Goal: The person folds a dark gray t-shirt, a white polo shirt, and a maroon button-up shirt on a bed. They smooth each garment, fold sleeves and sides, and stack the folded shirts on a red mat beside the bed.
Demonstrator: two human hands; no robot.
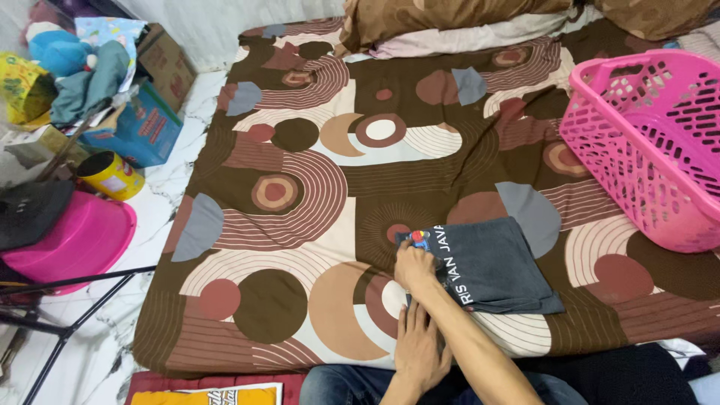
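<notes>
From the head camera, a dark grey folded garment (491,262) with white lettering along one edge lay on a mattress covered by a brown patterned sheet (300,187) of circles and arcs. The garment was already reduced to a compact rectangle, its edges roughly squared, so the folding looked largely done; what seemed left was flattening its left edge and moving it off the sheet.

The right hand (415,264), its arm crossing up from the lower right, pressed down on the garment's left edge near the lettered strip, fingers curled over the cloth and a small patch of red and blue print showing just above the knuckles. Whether it pinched the fabric or only pushed on it could not be told. The left hand (420,346) lay flat and spread on the sheet just below the garment's lower left corner, holding nothing, its fingertips close to the cloth without clearly touching it.

A pink plastic laundry basket (652,142) stood tilted at the right, well apart from the garment, with nothing visible inside. Brown pillows (450,19) sat at the head of the mattress. On the floor to the left lay a pink basin (79,240), a yellow tin (111,176) and a blue box (142,127).
</notes>
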